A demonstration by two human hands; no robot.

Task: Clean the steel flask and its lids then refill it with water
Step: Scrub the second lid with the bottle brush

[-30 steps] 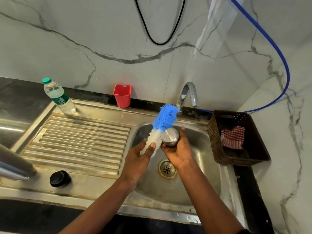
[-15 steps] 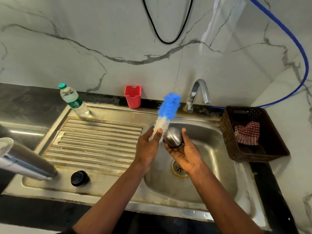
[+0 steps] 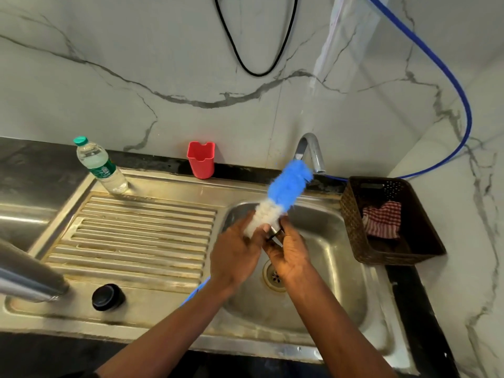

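You are bare from the fingertips to well up the arm. Your left hand and right hand are uncovered, and so are your left forearm and right forearm as far back as they show. The nail on your left thumb looks cut short. By your left forearm, over the near edge of the bench, a dark patch may be a sleeve hem, but it is too cropped to tell.

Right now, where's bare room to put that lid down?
Bare: the ribbed drainboard between bottle and black cap, and the basin right of the drain. Crowded: front-left by the flask, and around the left hand and right hand.
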